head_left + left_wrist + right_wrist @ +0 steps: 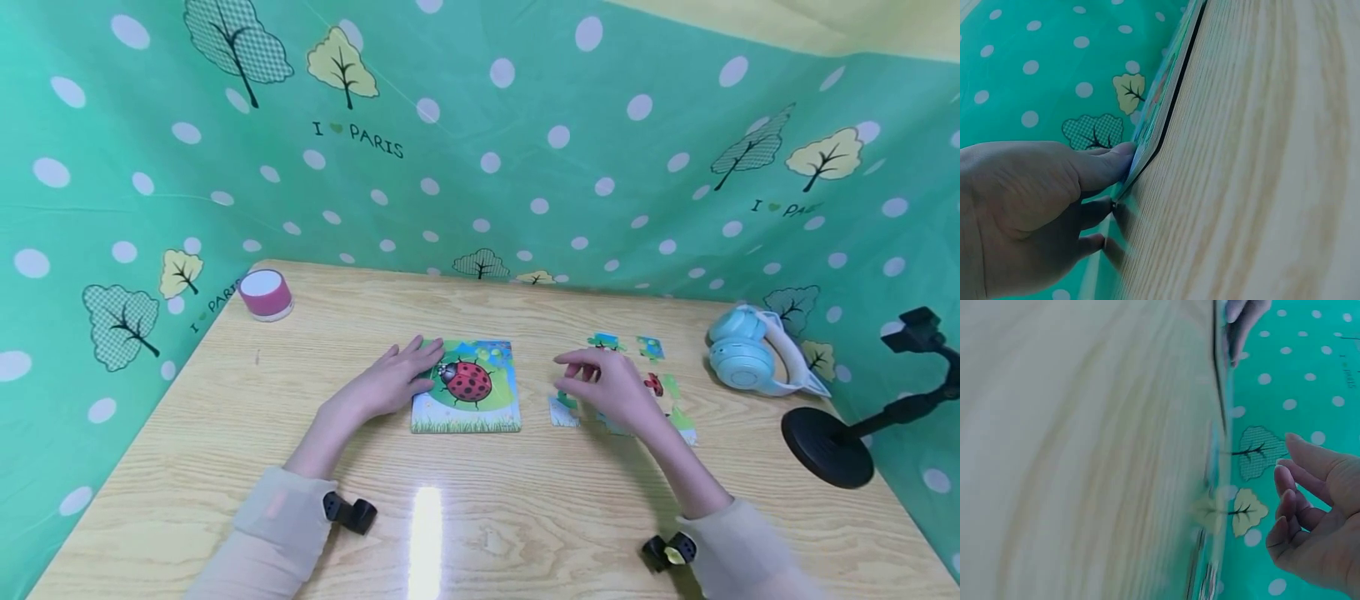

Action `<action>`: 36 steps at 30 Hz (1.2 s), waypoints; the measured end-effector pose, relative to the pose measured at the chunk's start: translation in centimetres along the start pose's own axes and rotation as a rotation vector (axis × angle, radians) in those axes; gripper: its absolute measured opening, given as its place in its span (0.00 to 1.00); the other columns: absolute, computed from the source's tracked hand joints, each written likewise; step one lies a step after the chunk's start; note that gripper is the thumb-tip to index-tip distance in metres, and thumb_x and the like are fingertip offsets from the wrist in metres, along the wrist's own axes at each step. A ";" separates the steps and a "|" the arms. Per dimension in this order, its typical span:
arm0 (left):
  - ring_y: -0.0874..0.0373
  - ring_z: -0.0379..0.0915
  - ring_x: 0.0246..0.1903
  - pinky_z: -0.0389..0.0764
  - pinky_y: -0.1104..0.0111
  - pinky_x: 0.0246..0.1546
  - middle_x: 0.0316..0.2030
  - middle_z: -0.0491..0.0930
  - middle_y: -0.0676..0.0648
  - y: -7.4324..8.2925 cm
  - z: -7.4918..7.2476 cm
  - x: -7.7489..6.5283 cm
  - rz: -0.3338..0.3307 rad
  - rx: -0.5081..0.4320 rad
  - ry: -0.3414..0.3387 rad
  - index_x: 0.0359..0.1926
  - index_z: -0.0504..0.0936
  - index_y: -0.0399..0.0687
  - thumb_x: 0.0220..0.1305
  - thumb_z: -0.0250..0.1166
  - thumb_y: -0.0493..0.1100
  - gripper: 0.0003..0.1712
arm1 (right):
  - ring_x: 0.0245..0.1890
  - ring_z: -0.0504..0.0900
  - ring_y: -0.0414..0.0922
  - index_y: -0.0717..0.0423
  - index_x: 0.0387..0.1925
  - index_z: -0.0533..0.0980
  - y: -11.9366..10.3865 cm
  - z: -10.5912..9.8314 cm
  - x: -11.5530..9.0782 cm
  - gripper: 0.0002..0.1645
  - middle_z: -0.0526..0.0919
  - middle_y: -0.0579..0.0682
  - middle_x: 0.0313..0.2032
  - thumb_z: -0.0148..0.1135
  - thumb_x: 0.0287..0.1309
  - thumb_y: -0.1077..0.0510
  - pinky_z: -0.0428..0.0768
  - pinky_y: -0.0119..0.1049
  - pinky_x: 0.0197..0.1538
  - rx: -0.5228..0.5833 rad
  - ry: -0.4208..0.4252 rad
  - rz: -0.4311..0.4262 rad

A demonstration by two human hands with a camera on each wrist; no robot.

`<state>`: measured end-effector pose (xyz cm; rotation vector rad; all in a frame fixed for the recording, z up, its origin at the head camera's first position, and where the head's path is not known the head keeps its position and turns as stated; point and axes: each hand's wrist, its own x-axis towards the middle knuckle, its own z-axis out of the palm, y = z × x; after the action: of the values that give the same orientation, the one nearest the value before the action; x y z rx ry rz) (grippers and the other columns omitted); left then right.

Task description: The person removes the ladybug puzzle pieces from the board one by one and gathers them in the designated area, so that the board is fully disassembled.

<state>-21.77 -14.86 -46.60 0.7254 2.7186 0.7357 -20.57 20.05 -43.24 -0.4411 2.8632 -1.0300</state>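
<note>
A square ladybug picture board (467,385) lies flat on the table. My left hand (397,375) rests along its left side, with fingers extended over the upper left corner. In the left wrist view, the thumb (1107,165) touches the board's edge. To the right lie several loose jigsaw pieces, among them a grassy one (562,412) and a blue-and-green one (651,347). Above these hovers my right hand (603,379), partly covering some of them. In the right wrist view its fingers (1285,509) are loosely bent, with a gap to the thumb and nothing held.
A pink-and-white cylinder (266,294) stands at the table's back left. Light blue headphones (750,350) lie at the right, behind a black stand with a round base (827,447). A green dotted cloth (480,167) hangs behind the wooden table (360,533).
</note>
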 end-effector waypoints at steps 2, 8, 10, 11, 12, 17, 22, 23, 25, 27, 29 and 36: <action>0.36 0.41 0.81 0.44 0.36 0.79 0.81 0.53 0.40 -0.1 0.1 0.0 0.000 0.007 -0.003 0.78 0.59 0.39 0.77 0.57 0.43 0.34 | 0.34 0.82 0.43 0.56 0.54 0.85 -0.6 0.3 0.4 0.19 0.88 0.48 0.37 0.72 0.62 0.55 0.81 0.30 0.35 0.029 0.020 -0.011; 0.36 0.40 0.81 0.44 0.36 0.79 0.81 0.52 0.41 -0.2 0.0 0.0 0.011 0.037 -0.017 0.78 0.59 0.39 0.78 0.55 0.44 0.34 | 0.35 0.83 0.42 0.57 0.54 0.85 -2.6 1.8 1.9 0.18 0.88 0.51 0.38 0.71 0.64 0.57 0.82 0.29 0.37 0.136 0.046 -0.013; 0.36 0.40 0.82 0.44 0.36 0.79 0.81 0.51 0.41 -0.3 -0.1 0.0 0.007 0.045 -0.021 0.79 0.58 0.39 0.79 0.54 0.45 0.34 | 0.36 0.83 0.42 0.56 0.54 0.85 -3.4 2.4 2.4 0.18 0.89 0.50 0.39 0.70 0.64 0.57 0.83 0.29 0.39 0.177 0.050 -0.011; 0.36 0.40 0.82 0.44 0.36 0.80 0.82 0.51 0.41 -0.3 -0.1 0.1 0.004 0.050 -0.023 0.79 0.58 0.40 0.79 0.54 0.44 0.34 | 0.37 0.84 0.42 0.56 0.54 0.85 -3.8 2.7 2.7 0.18 0.88 0.50 0.39 0.71 0.64 0.57 0.83 0.29 0.39 0.198 0.051 -0.010; 0.36 0.40 0.82 0.44 0.36 0.79 0.82 0.51 0.41 -0.3 -0.1 0.1 0.004 0.056 -0.022 0.79 0.58 0.40 0.79 0.53 0.44 0.33 | 0.38 0.84 0.43 0.56 0.54 0.85 -4.1 3.0 2.9 0.18 0.88 0.50 0.39 0.71 0.64 0.57 0.83 0.30 0.40 0.218 0.050 -0.011; 0.35 0.42 0.81 0.47 0.36 0.79 0.81 0.50 0.39 -0.2 0.2 0.1 0.014 0.086 -0.004 0.78 0.61 0.39 0.79 0.52 0.40 0.31 | 0.39 0.84 0.44 0.57 0.54 0.85 -5.9 4.5 4.0 0.18 0.89 0.50 0.40 0.72 0.62 0.58 0.84 0.33 0.44 0.289 0.037 -0.021; 0.35 0.44 0.81 0.49 0.37 0.79 0.81 0.51 0.37 -0.1 0.4 0.0 0.010 0.097 0.017 0.77 0.63 0.40 0.79 0.51 0.38 0.29 | 0.40 0.85 0.44 0.55 0.53 0.85 -7.3 5.7 4.8 0.18 0.90 0.51 0.41 0.72 0.62 0.60 0.85 0.35 0.46 0.311 0.023 -0.022; 0.35 0.44 0.81 0.50 0.36 0.78 0.81 0.51 0.37 -0.1 0.4 0.1 0.011 0.098 0.020 0.77 0.64 0.40 0.79 0.51 0.38 0.29 | 0.40 0.86 0.44 0.55 0.54 0.85 -7.5 5.9 4.9 0.18 0.90 0.51 0.41 0.72 0.61 0.60 0.86 0.35 0.47 0.315 0.018 -0.019; 0.33 0.43 0.81 0.50 0.36 0.78 0.81 0.52 0.37 -0.1 0.5 0.1 0.009 0.094 0.025 0.76 0.64 0.40 0.79 0.51 0.38 0.29 | 0.41 0.86 0.44 0.55 0.55 0.84 -7.8 6.3 5.2 0.20 0.90 0.51 0.41 0.72 0.61 0.60 0.86 0.36 0.48 0.318 0.006 -0.019; 0.32 0.42 0.80 0.49 0.34 0.78 0.81 0.52 0.37 -0.2 0.5 0.2 0.005 0.092 0.029 0.76 0.65 0.41 0.79 0.51 0.37 0.28 | 0.42 0.87 0.44 0.55 0.57 0.83 -8.1 6.7 5.4 0.22 0.90 0.51 0.42 0.73 0.61 0.59 0.87 0.37 0.49 0.323 -0.011 -0.011; 0.31 0.41 0.80 0.48 0.33 0.77 0.81 0.51 0.37 -0.2 0.5 0.2 -0.004 0.088 0.029 0.76 0.65 0.42 0.79 0.51 0.38 0.28 | 0.42 0.87 0.44 0.56 0.59 0.82 -8.2 7.1 5.5 0.24 0.90 0.51 0.42 0.73 0.60 0.60 0.87 0.38 0.49 0.323 -0.030 -0.006; 0.32 0.41 0.81 0.46 0.31 0.77 0.82 0.48 0.35 -0.5 0.5 0.0 -0.026 0.106 0.035 0.77 0.65 0.48 0.79 0.51 0.40 0.28 | 0.43 0.87 0.46 0.56 0.62 0.79 -8.1 8.2 5.7 0.28 0.90 0.53 0.43 0.73 0.59 0.63 0.88 0.38 0.50 0.315 -0.134 0.038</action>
<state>-21.85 -15.01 -47.29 0.7046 2.8117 0.6075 -22.73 7.41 -44.28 -0.4111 2.5215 -1.3575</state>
